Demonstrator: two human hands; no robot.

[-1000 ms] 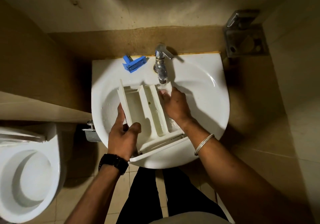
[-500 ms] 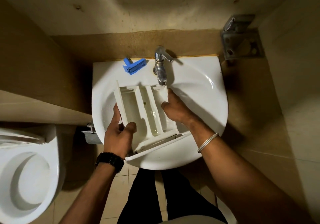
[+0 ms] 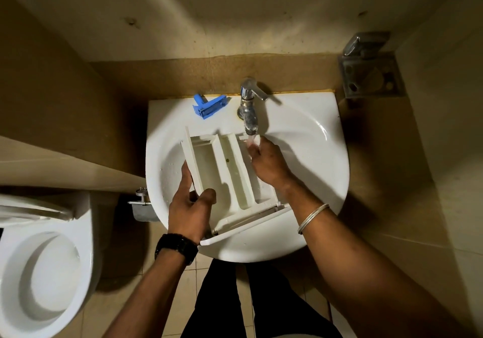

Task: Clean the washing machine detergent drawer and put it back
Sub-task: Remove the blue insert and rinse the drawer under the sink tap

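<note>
Hands, two: left hand (image 3: 188,208) grips one detergent drawer (image 3: 224,175); right hand (image 3: 266,161) fingers curl on its far wall.

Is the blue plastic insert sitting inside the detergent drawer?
No, the blue insert lies on the sink's back rim, left of the tap, apart from the detergent drawer.

drawer (image 3: 224,178) in sink (image 3: 313,154) under tap (image 3: 249,114), toilet (image 3: 39,272) left of sink

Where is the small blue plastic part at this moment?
In the head view, the blue plastic part lies on the sink's back rim, left of the tap, beyond the detergent drawer.
</note>
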